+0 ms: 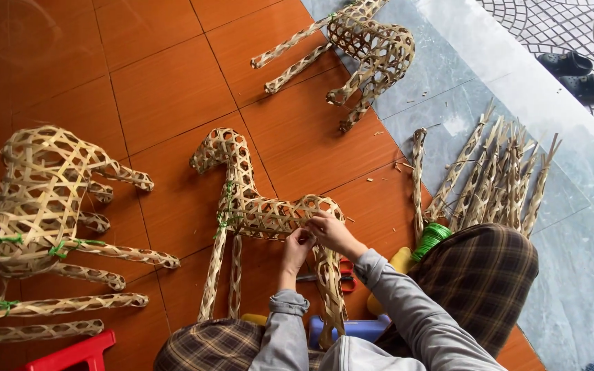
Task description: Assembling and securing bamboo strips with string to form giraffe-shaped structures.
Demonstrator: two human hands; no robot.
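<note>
No packages, labels, signs, screens.

Grey sleeves [407, 302], brown plaid trousers [479, 275]

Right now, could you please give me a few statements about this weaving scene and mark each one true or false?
1. Both hands, left hand and right hand, work at the rear of the woven bamboo animal frame. True.
2. The frame lies on a grey carpet. False: it lies on the orange tiled floor.
3. A spool of green cord sits by the person's knee. True.
4. Red-handled scissors hang on a wall. False: they lie on the floor.
5. A pair of dark sandals lies at upper right. True.
</note>
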